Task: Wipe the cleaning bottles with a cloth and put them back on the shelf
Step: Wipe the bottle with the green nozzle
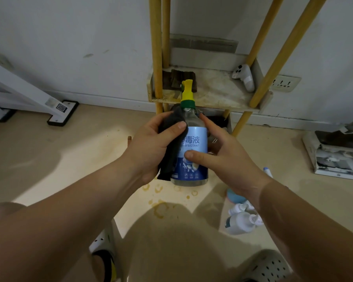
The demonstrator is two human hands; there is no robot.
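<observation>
A clear disinfectant bottle [194, 143] with a blue label and a yellow pump top is held upright in the air in front of the shelf. My left hand [151, 147] presses a dark cloth [169, 139] against the bottle's left side, thumb on top of the cloth. My right hand [222, 157] grips the bottle's right side, thumb across the label. The shelf [216, 94] is a stained board on yellow wooden poles, just behind the bottle. Several more bottles [240, 218] lie on the floor at the lower right, partly hidden by my right forearm.
On the shelf lie a white game controller [244, 77] and a dark block [179, 78]. A wall socket [283, 83] is right of the shelf. A white stand base [62, 111] sits left, a box of papers [338, 155] right. The floor is stained; my slippered feet are below.
</observation>
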